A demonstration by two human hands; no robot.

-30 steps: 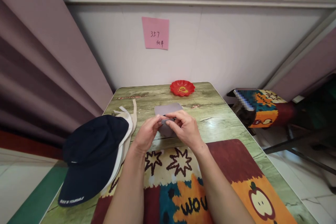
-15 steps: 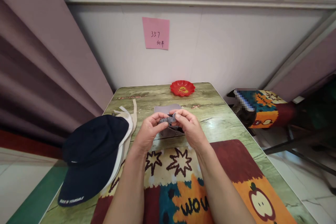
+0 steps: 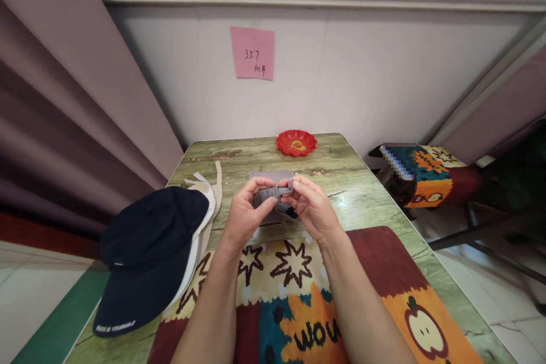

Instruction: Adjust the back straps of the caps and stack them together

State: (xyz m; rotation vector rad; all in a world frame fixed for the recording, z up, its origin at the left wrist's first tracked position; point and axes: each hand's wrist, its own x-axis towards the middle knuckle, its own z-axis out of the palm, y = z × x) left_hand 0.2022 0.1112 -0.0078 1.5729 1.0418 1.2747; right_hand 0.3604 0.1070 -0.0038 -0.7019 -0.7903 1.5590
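A grey cap (image 3: 273, 175) lies on the table, mostly behind my hands. Its grey strap (image 3: 281, 190) with a metal buckle (image 3: 276, 191) stretches between them. My left hand (image 3: 251, 205) is closed, thumb and fingers pinching the strap at the buckle. My right hand (image 3: 310, 205) pinches the strap's other end between thumb and fingertips. Below the strap, part of the cap's opening shows, dark inside. To the left, a navy cap (image 3: 153, 244) rests on top of a white cap (image 3: 195, 247) and a beige one, whose loose straps point toward the back.
A red scalloped dish (image 3: 297, 143) stands at the table's back edge. Under my forearms lies a colourful patterned mat (image 3: 294, 318). A pink note (image 3: 252, 52) is stuck on the wall. Right of the table is a stool (image 3: 435, 173) with a matching pattern.
My right hand has turned and its fingers have opened out slightly, drawing the strap straighter. The metal buckle now shows by my left fingertips. The other caps and the dish stay put.
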